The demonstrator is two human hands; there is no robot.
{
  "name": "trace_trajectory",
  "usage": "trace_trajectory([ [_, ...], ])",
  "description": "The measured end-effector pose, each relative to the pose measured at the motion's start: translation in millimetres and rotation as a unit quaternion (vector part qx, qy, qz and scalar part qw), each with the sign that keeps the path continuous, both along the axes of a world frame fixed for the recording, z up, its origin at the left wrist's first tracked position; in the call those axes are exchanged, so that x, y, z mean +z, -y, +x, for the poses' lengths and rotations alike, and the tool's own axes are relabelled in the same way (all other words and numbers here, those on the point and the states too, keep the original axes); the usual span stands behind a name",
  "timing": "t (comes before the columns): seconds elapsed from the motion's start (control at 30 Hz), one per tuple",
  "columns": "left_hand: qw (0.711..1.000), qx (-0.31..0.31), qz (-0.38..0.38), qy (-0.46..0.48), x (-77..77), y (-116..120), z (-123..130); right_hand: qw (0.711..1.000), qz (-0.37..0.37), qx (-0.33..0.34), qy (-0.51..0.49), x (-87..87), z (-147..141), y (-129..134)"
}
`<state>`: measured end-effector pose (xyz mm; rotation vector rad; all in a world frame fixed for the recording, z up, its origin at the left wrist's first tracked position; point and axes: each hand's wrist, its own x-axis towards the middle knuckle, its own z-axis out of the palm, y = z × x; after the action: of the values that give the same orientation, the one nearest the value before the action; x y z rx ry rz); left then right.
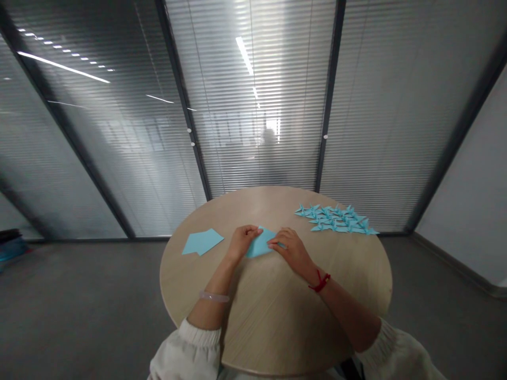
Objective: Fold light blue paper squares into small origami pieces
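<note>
A light blue sheet of origami paper (260,245) lies near the middle of the round table, between my hands. My left hand (243,240) has its fingers closed on the paper's upper left edge. On the right side, my right hand (290,246) pinches the paper's edge between thumb and fingers. The fingers hide parts of the sheet, so its exact folds cannot be made out. To the left of my left hand, more light blue paper sheets (203,241) lie flat, overlapping at angles.
Several folded blue paper cranes (336,219) stand in rows at the table's back right. The round wooden table (269,327) has its far edge close to a glass partition with blinds (261,105). Something dark and blue (11,245) is on the floor at far left.
</note>
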<state>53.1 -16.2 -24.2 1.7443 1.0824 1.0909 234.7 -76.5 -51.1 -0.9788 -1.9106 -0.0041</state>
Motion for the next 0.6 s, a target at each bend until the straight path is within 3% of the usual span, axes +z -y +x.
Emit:
trace_trajectory([
  [0.27,0.993,-0.083,0.06,-0.057,-10.0,6,18,0.987,-0.067,-0.089,-0.113,-2.1,8,-4],
  [0.6,0.989,-0.101,0.083,-0.068,-3.7,19,23,0.987,-0.077,-0.108,-0.094,-2.4,10,-5],
])
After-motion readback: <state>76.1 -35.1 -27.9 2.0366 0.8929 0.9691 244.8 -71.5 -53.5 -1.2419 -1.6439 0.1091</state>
